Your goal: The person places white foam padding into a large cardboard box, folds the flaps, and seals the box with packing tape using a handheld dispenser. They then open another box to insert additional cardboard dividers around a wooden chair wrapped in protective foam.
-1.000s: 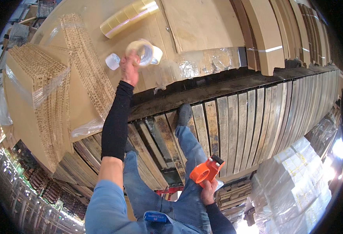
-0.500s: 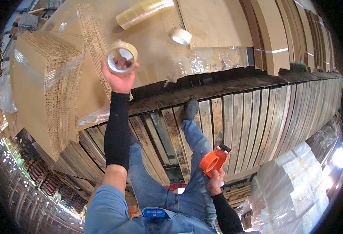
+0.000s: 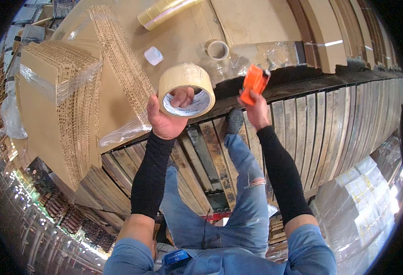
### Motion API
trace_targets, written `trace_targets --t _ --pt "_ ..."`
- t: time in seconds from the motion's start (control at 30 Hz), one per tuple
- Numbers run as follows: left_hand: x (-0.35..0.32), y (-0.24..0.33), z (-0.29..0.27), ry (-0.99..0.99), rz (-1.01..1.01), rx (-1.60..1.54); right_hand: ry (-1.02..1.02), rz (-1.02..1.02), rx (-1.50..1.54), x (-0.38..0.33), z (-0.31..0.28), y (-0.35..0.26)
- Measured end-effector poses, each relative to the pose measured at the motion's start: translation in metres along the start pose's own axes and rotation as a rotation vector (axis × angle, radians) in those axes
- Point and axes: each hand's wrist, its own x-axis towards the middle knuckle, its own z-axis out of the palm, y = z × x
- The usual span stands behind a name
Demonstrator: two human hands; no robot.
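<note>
Left hand grips the tape roll (fingers through its core), near centre. Right hand, at 3 o'clock of it, clasps the orange dispenser.

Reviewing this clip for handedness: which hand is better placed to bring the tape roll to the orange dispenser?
Left, probably. The left hand already grips the tape roll with fingers through its core, close beside the orange dispenser, which occupies the right hand.
</note>
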Motion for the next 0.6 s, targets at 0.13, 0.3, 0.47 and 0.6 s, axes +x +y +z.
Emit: trace_targets --t 0.13,0.3,0.47,0.6 --pt "-0.018 -0.003 0.017 0.267 -0.036 -0.136 -0.363 0.022 0.195 -0.059 0.097 -0.026" --pt "-0.031 -0.026 0.040 -0.018 -0.190 -0.406 -0.469 -0.083 0.110 -0.178 0.134 -0.068" --pt "-0.057 -0.027 0.107 0.130 -0.159 0.227 -0.395 -0.259 0.054 -0.269 0.116 -0.094" --pt "-0.107 0.026 0.162 -0.156 -0.012 0.473 -0.300 -0.352 -0.142 -0.348 0.114 -0.096"
